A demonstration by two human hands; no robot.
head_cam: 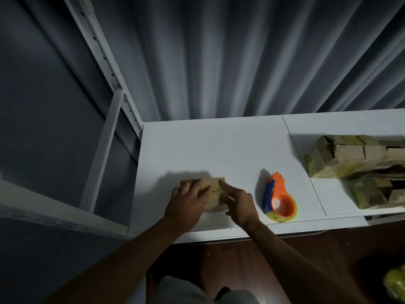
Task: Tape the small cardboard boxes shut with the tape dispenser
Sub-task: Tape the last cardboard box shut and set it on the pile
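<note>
A small cardboard box [215,194] lies on the white table [219,150] near its front edge. My left hand [188,201] rests flat on the box's left part, fingers spread over the top. My right hand [240,204] is at the box's right side, its index finger stretched out and pressing on the top near the far right corner. The tape dispenser [279,197], orange and blue with a roll of clear yellowish tape, lies on the table to the right of my right hand, held by neither hand.
A pile of taped cardboard boxes [359,163] fills the right end of the table. A white metal shelf frame [105,119] stands at the left. Grey curtains hang behind the table. A yellowish object [395,284] sits at the lower right, over the dark floor.
</note>
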